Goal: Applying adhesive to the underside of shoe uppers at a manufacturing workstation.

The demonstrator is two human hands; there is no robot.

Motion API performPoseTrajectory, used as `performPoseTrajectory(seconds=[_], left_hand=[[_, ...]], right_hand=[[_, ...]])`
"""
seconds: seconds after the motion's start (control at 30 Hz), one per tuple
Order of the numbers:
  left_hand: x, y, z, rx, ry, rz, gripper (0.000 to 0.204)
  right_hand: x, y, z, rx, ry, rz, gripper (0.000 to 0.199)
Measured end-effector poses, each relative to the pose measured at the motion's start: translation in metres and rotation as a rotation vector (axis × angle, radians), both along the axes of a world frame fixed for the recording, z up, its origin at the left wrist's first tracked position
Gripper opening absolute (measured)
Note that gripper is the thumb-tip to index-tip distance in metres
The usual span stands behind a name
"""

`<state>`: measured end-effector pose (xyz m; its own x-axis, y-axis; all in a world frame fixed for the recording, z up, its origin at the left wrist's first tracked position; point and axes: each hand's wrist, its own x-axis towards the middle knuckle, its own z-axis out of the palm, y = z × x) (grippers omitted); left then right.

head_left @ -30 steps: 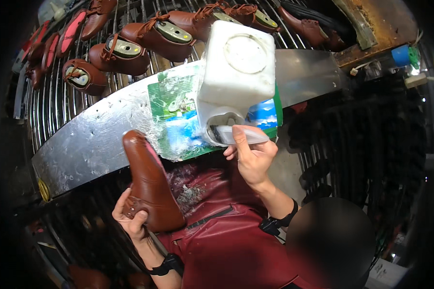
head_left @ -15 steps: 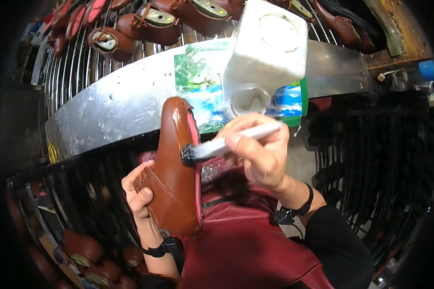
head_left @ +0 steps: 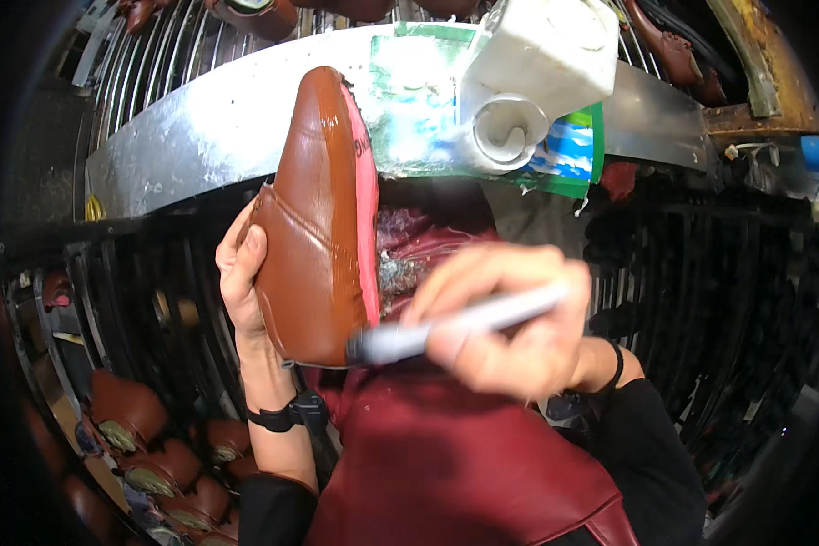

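Nearest the camera, a dark red apron (head_left: 446, 473) over the lap, with black sleeves (head_left: 651, 455) at both forearms and a black watch (head_left: 287, 417) on the left wrist. Just above it, the right hand (head_left: 510, 328), blurred, fingers (head_left: 482, 273) closed around a pale brush (head_left: 455, 326) held almost level, its dark tip at the lower rim of the brown shoe upper (head_left: 314, 227). To its left, the left hand (head_left: 244, 282), fingers wrapped behind the upper's heel end and thumb pressed on its brown side, gripping it upright with the toe pointing away. Along the upper's right edge, a pink strip (head_left: 366, 209) facing the brush. Behind the upper, between it and the right hand, a crumpled reddish patch (head_left: 409, 255) with greyish residue, too unclear to identify. Farther out, a curved metal tabletop (head_left: 182, 146), smeared white, spanning the view from left to right. On it, a green and blue printed sheet (head_left: 564, 155) under a white plastic container (head_left: 546, 64) tipped with its round mouth toward the person. At lower left, below the tabletop, more brown shoes (head_left: 146, 437) lined up on dark racks. Farthest, beyond the tabletop, a ribbed metal rack (head_left: 155, 55) carrying other brown shoe parts (head_left: 255, 14) at the top edge.
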<state>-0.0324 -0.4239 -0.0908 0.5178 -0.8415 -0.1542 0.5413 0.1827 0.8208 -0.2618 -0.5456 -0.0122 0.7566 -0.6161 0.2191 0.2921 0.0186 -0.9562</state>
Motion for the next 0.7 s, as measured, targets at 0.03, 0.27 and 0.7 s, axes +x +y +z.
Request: performPoseTrajectory(seconds=[0.03, 0.27, 0.7], left_hand=[[0.001, 0.001, 0.001, 0.0, 0.003, 0.006, 0.053], [0.002, 0.003, 0.007, 0.023, 0.077, 0.026, 0.046], [-0.019, -0.016, 0.022, -0.153, 0.513, 0.046, 0.05]], right_hand=[[0.002, -0.002, -0.002, 0.056, 0.012, -0.078, 0.009], [0.004, -0.011, 0.011, -0.27, -0.021, 0.014, 0.018], [0.042, -0.077, 0.026, -0.299, -0.168, 0.205, 0.044]])
